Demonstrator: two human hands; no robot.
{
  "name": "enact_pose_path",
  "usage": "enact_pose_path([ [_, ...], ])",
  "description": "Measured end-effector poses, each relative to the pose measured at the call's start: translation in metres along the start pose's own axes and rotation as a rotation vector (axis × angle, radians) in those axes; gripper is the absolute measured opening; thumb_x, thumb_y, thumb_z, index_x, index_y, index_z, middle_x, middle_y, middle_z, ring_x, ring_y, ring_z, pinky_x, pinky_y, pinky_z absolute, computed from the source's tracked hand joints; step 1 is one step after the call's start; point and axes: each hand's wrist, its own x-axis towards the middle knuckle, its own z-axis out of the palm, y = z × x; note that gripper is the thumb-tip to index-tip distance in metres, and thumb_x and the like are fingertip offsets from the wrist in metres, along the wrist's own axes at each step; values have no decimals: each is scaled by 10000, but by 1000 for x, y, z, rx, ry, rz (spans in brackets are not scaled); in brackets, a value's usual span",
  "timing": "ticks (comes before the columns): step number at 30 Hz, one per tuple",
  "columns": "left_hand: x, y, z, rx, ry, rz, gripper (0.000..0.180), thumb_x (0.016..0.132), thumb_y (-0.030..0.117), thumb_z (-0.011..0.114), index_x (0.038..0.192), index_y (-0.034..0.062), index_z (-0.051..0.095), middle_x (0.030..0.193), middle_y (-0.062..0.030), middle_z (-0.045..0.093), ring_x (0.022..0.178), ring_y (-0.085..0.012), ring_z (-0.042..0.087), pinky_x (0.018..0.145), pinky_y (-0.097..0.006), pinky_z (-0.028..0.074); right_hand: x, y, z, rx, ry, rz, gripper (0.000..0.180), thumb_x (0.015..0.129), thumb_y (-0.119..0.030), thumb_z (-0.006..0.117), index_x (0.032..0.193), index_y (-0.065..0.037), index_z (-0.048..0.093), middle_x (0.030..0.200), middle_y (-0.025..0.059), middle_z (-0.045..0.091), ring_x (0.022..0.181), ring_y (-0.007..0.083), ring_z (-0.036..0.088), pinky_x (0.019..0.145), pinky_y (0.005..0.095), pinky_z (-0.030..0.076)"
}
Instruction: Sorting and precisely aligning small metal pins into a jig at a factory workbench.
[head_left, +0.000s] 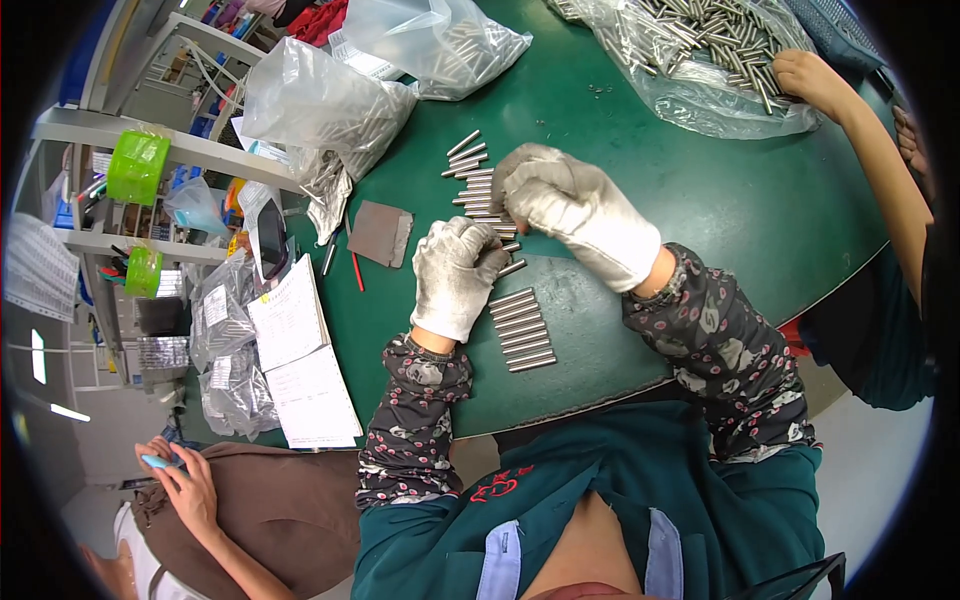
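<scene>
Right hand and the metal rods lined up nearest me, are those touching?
Apart: the head view shows green tabletop between the right hand and those metal rods.

Gloved left hand (455, 275) and right hand (577, 213) curl over metal rods (479, 180). Another row (523, 331) lies toward the table's (615, 345) near edge.

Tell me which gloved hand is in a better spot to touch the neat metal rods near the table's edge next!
Probably the left hand: it looks closer, just up and left of the neat rods. The right hand is farther away, up by the upper rods.
</scene>
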Motion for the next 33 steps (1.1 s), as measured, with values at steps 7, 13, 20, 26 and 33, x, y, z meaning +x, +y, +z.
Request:
enact_pose_path([
  [7, -1, -3, 2, -10, -5, -33, 162, 618, 81, 689, 750, 86, 595, 753, -42, 569, 753, -248, 538, 667, -362, 430, 4, -10, 4, 478, 302, 533, 316, 887, -360, 465, 767, -69, 490, 566, -1, 452, 510, 76, 413, 511, 199, 312],
  [13, -1, -2, 1, -5, 18, -4, 196, 604, 37, 696, 762, 68, 583, 750, -55, 568, 738, -247, 540, 656, -352, 434, 5, -4, -1, 417, 178, 369, 252, 870, -274, 455, 819, -33, 511, 574, 14, 474, 522, 97, 465, 554, 193, 377],
  [20, -1, -4, 3, -14, 21, 1, 193, 602, 34, 697, 754, 68, 583, 747, -55, 564, 735, -247, 538, 660, -351, 434, 8, -11, -3, 332, 30, 419, 220, 841, -209, 435, 735, -23, 488, 483, 5, 397, 405, 98, 406, 460, 227, 381],
  [26, 0, -2, 2, -28, 4, -20, 192, 602, 29, 696, 753, 64, 582, 753, -58, 567, 736, -247, 538, 662, -347, 435, 1, 3, 3, 633, 252, 397, 315, 883, -285, 425, 705, -28, 463, 455, -25, 288, 363, 81, 272, 416, 240, 343],
  [33, 0, -3, 3, -13, -3, -16, 183, 607, 25, 693, 748, 62, 582, 753, -59, 566, 737, -247, 539, 657, -346, 437, -3, 8, 8, 607, 288, 378, 335, 875, -289, 430, 642, -48, 432, 447, -17, 289, 365, 94, 276, 389, 250, 314],
])
